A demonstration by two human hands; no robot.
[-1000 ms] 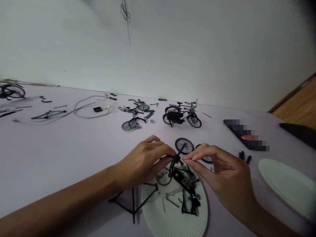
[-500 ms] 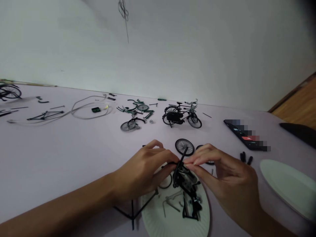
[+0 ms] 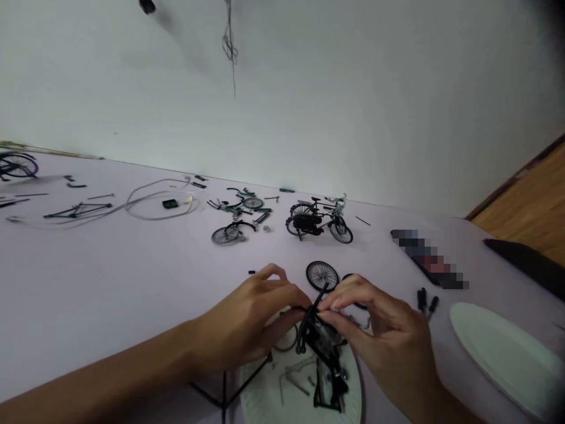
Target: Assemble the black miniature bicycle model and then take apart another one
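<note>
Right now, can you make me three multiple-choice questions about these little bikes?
1. Where is the black spoked wheel? A: on the paper plate. B: on the table, off the plate. C: on the phone.
2. What colour is the model bicycle standing on its wheels? A: green. B: black. C: white.
3. What is happening to the black bike frame? A: both hands are holding it. B: nobody is touching it. C: it is standing by the phone.

Answers: 1 B, it lies beyond the plate. 2 B, its frame and tyres look black. 3 A, the left hand and right hand grip it.
</note>
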